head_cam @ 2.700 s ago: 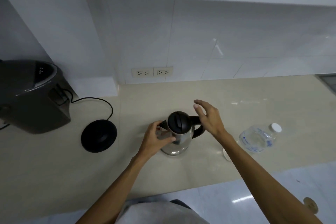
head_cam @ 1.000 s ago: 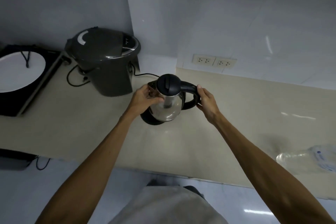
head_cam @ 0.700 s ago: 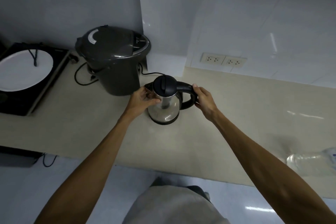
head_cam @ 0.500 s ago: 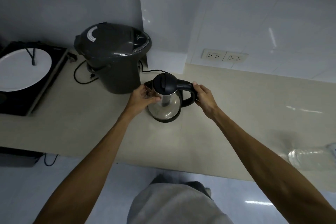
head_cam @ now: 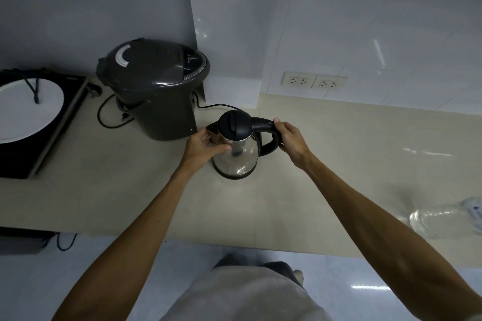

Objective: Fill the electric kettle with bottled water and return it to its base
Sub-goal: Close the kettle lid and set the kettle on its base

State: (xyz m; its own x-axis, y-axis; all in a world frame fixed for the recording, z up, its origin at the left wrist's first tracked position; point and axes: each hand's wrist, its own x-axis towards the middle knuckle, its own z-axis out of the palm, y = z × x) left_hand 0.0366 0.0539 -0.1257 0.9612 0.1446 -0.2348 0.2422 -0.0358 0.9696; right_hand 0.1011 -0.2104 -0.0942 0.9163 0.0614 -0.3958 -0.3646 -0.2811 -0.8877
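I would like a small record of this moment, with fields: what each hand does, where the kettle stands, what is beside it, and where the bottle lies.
left hand: grips the steel body of the kettle, near the spout
right hand: closed around the black handle
kettle: steel electric kettle with black lid, upright, lid shut, on its black round base
beside it: dark grey hot-water dispenser at its left
counter: beige countertop
bottle: clear plastic water bottle, lying on its side at the right edge

A home kitchen — tiled wall (head_cam: pixel 365 21) with sockets (head_cam: pixel 314 81), beige countertop (head_cam: pixel 339 151), induction hob (head_cam: pixel 41 122) (plate on it).
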